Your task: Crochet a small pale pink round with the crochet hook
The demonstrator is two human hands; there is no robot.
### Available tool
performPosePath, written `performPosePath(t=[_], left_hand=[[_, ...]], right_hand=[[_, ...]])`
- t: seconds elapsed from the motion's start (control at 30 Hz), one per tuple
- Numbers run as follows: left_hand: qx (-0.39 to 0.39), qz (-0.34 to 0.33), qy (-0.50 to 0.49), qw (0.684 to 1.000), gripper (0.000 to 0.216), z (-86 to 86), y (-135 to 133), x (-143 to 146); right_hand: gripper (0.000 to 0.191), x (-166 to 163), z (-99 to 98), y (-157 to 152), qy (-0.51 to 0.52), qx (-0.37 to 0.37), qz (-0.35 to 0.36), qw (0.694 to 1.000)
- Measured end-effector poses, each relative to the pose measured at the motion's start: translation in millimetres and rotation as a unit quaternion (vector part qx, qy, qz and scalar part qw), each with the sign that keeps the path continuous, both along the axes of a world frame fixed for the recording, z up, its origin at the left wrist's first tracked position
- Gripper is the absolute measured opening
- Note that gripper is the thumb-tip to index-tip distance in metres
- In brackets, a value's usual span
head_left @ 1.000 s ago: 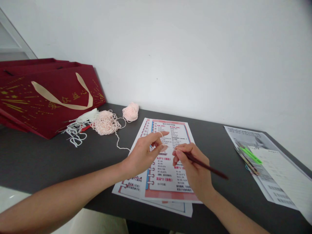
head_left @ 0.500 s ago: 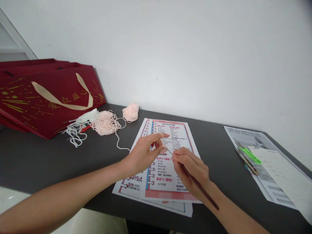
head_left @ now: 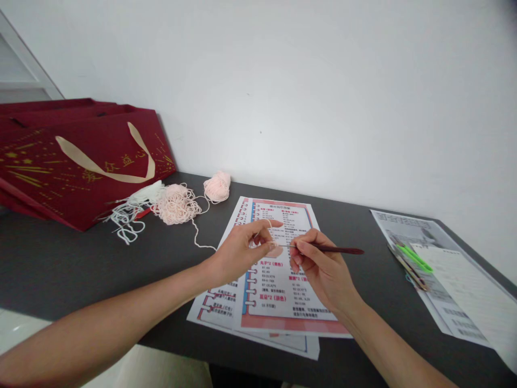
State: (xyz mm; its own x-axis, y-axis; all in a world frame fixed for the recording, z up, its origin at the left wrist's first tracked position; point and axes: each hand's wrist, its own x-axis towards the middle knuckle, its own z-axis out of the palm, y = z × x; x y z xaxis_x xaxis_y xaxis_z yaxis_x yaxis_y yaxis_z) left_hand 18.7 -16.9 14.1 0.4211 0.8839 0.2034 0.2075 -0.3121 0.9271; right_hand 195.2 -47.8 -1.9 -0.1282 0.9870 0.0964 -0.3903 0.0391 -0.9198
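My right hand grips a crochet hook with a dark brown handle, held almost level. The hook's thin metal shaft points left to a small pale pink crochet piece. My left hand pinches that piece between thumb and fingers, its index finger stretched out with yarn over it. A strand of pink yarn runs from the left hand back to a loose pink heap. Both hands are above printed pattern sheets. The hook's very tip is too small to make out.
A dark red gift bag stands at the left. Beside it lie white yarn and a pink yarn ball. At the right, papers carry a bright green tool and slim tools. A white wall rises behind the dark table.
My right hand has turned the crochet hook from a steep slant to nearly level, its handle end swinging upward. My left hand has stayed almost in place.
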Motion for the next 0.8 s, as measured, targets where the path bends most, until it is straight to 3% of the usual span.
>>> performPosePath(t=[0.13,0.2,0.27,0.3,0.37,0.47,0.5,0.53,0.6,0.67,0.73,0.8], left_hand=[[-0.103,-0.029,-0.091,0.990,0.009,-5.6,-1,3],[-0.167,-0.043,-0.148,0.974,0.026,-8.4,-3,5],[-0.218,-0.057,-0.188,0.956,0.039,-10.5,-5,7],[-0.237,-0.064,-0.200,0.949,0.042,-11.2,-6,8],[-0.266,-0.072,-0.215,0.937,0.042,-11.9,-8,9],[-0.305,-0.061,-0.241,0.919,0.041,-11.6,-9,9],[-0.323,-0.058,-0.252,0.910,0.040,-11.3,-9,9],[-0.345,-0.062,-0.262,0.899,0.038,-11.2,-8,9],[-0.392,-0.086,-0.275,0.874,0.037,-11.1,-6,7],[-0.425,-0.113,-0.279,0.853,0.037,-11.0,-4,5],[-0.429,-0.114,-0.280,0.851,0.039,-10.3,-1,3],[-0.405,-0.109,-0.271,0.867,0.041,-8.8,2,1]], right_hand=[[0.011,-9,-3.3,-1,0.052,-0.028,0.016,0.998],[0.010,-10,-7.0,-4,0.005,0.037,-0.006,0.999],[0.011,-8,-11.1,-7,-0.104,0.156,-0.042,0.981],[0.013,-7,-12.8,-9,-0.184,0.225,-0.067,0.954],[0.018,-4,-14.9,-11,-0.339,0.368,-0.093,0.861],[0.021,-3,-15.1,-13,-0.491,0.474,-0.115,0.722],[0.022,-3,-15.0,-13,-0.512,0.486,-0.122,0.698],[0.022,-3,-15.1,-13,-0.512,0.490,-0.126,0.694],[0.026,-3,-16.2,-12,-0.470,0.490,-0.124,0.724],[0.026,-2,-17.7,-10,-0.402,0.460,-0.127,0.782],[0.020,-2,-18.4,-7,-0.331,0.378,-0.128,0.855],[0.014,-1,-17.5,-4,-0.230,0.233,-0.079,0.941]])
